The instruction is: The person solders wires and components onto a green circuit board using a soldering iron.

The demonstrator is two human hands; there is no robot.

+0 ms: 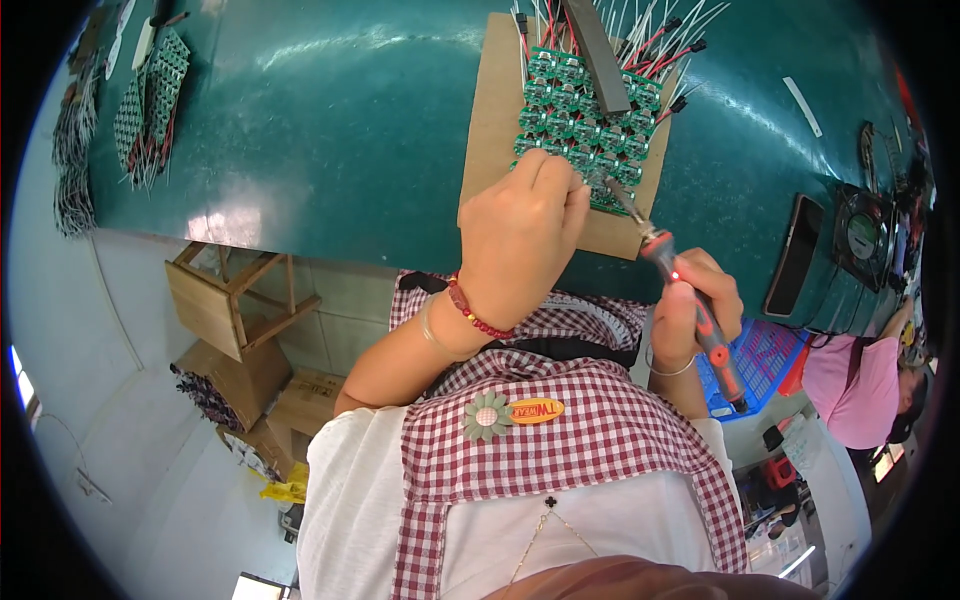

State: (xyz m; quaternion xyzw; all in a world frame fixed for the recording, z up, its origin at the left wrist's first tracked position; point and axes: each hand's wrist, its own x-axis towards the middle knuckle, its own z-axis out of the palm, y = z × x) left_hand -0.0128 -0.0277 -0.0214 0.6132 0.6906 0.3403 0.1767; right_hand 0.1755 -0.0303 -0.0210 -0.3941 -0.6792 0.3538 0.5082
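My right hand (698,300) grips a red and dark soldering iron (655,243), its metal tip pointing up and left at the near edge of a green circuit board panel (590,115). The panel is made of several small joined boards and lies on a brown cardboard sheet (490,130). My left hand (525,220) is closed over the panel's near left corner, fingers curled and pressed together. Whatever those fingers hold is hidden behind the hand. A dark flat bar (597,60) lies across the panel, and red and white wires (650,45) fan out from its far edge.
On the green table (340,130), more boards with wires (152,105) lie at far left. A phone (795,255) and a small black fan (863,235) stand at right. Below the table are a blue basket (765,365), a wooden stool (235,295) and cardboard boxes. Another person (855,385) sits at right.
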